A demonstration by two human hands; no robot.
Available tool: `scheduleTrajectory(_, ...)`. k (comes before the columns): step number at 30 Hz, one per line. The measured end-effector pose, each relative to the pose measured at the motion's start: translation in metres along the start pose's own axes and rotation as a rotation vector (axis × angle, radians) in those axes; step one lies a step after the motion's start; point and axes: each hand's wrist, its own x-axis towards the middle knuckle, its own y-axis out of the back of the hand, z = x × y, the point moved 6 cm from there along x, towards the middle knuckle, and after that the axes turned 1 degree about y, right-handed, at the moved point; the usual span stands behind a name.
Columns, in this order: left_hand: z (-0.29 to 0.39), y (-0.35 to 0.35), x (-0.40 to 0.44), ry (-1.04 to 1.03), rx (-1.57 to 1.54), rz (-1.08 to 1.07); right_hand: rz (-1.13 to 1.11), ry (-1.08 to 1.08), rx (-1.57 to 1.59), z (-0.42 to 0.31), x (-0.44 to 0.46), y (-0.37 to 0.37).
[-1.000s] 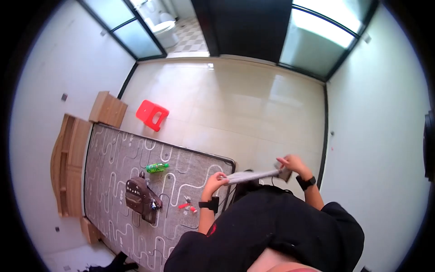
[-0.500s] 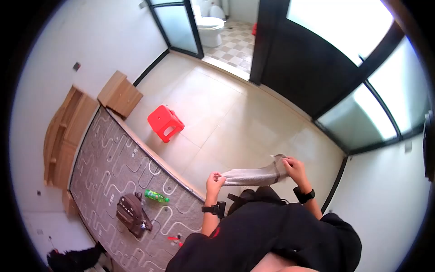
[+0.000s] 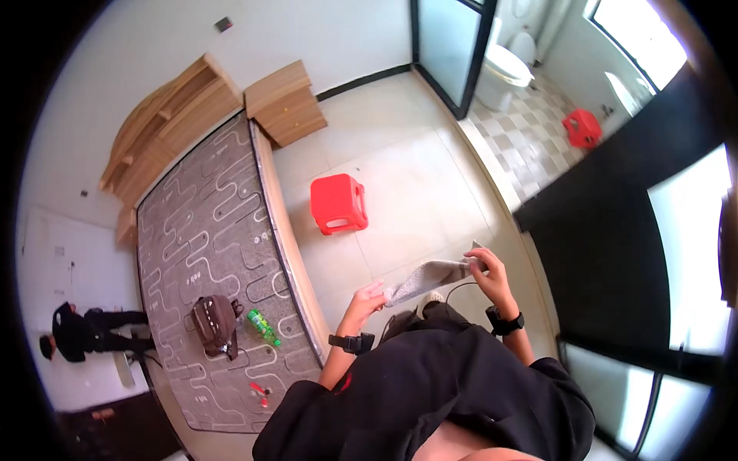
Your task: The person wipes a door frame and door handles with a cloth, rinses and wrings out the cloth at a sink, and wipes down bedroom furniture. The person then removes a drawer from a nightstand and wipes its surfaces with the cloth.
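A grey cloth [image 3: 427,280], perhaps a small towel, hangs in front of my body between my two hands. One end is pinched by my left hand [image 3: 367,300], whose fingers are closed. The opposite end is gripped by my right hand [image 3: 490,275], with a corner sticking up past the fingers. The cloth's middle sags a little and part of it is folded over. Dark bands with devices are on both my wrists.
A red stool [image 3: 338,203] stands on the tiled floor. To the left is a bed with a patterned mattress [image 3: 231,253], carrying a brown backpack [image 3: 216,325] and a green bottle [image 3: 264,326]. Another person [image 3: 88,332] stands beyond it. A nightstand [image 3: 286,105] and a bathroom doorway lie ahead.
My view has turned, bringing the other person and more of the bathroom into sight. My hands are slightly closer together, and the cloth between them is less stretched and more folded.
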Motion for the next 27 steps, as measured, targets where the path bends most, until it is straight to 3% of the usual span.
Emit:
scheduleTrajectory(2,0.048,-0.001,0.013,-0.138,0.180,0.177,-0.086,0.023,0.024,0.006,0.066,-0.015)
scheduleTrajectory(5,0.096,0.028,0.037,-0.148,0.112,0.318,-0.263,0.261,-0.025,-0.013,0.158,-0.045)
scheduleTrajectory(8,0.111,0.100,0.082,-0.100,0.124,0.544,-0.421,0.253,0.042,-0.015,0.242,-0.084)
scheduleTrajectory(13,0.187,0.183,0.146,-0.154,0.099,0.609,-0.492,0.349,0.073,-0.013,0.374,-0.137)
scheduleTrajectory(16,0.239,0.210,0.182,-0.075,0.311,0.575,-0.440,0.282,0.120,-0.025,0.443,-0.149)
scheduleTrajectory(18,0.301,0.216,0.208,-0.207,0.741,0.693,-0.422,0.252,0.133,-0.022,0.494,-0.150)
scheduleTrajectory(19,0.328,0.218,0.220,-0.075,0.771,0.725,-0.391,0.219,0.153,-0.017,0.521,-0.153)
scheduleTrajectory(23,0.389,0.265,0.294,-0.203,0.601,0.809,-0.299,-0.018,0.283,0.052,0.629,-0.180)
scheduleTrajectory(27,0.452,0.292,0.368,-0.113,0.429,0.745,-0.334,0.052,0.191,0.047,0.749,-0.203)
